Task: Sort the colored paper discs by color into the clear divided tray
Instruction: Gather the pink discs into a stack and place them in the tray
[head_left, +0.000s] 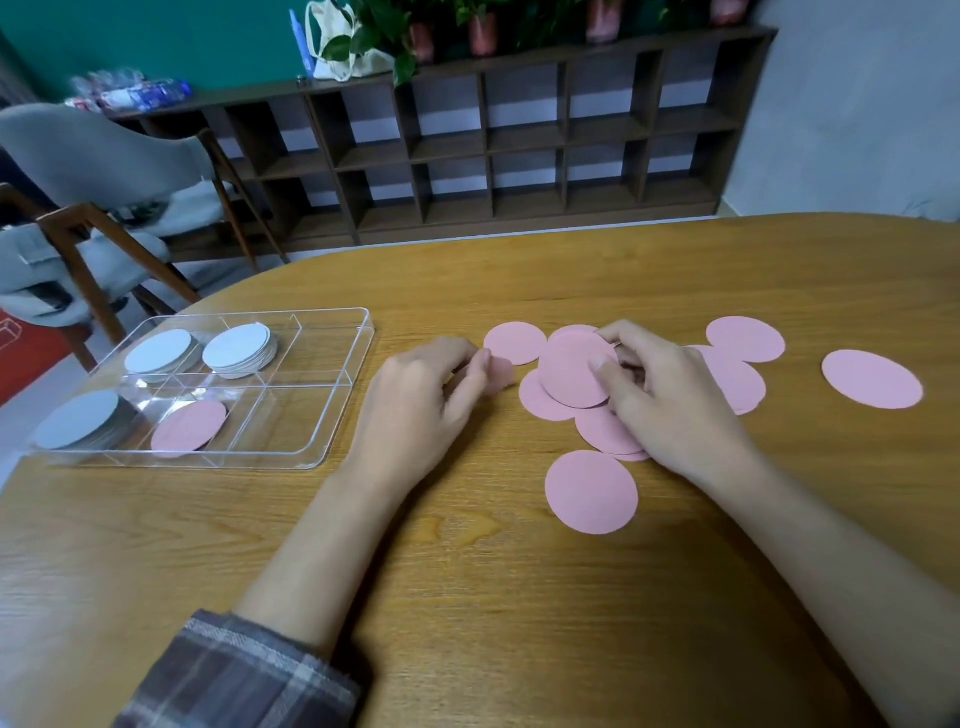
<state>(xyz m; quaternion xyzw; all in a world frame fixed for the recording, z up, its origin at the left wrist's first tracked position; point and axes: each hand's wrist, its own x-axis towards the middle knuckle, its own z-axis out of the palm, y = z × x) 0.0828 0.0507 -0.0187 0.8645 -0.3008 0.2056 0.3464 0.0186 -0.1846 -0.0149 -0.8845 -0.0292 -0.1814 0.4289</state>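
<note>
Round pink paper discs (591, 491) lie loose on the right part of the oval wooden table (519, 597). Some lie on top of each other. The right hand (670, 410) pinches one tipped-up pink disc (574, 371) with thumb and fingers, over the pile. The left hand (415, 415) is just beside it. Its fingers are curled and pinch a blurry pink piece (500, 375). To the left sits the clear plastic tray with dividers (296, 421). One flat pink disc (188, 427) lies in its near middle box. Three stacks of pale discs (158, 352) fill other boxes. A grey chair (104, 150) and brown shelves (519, 145) stand behind the table.
</note>
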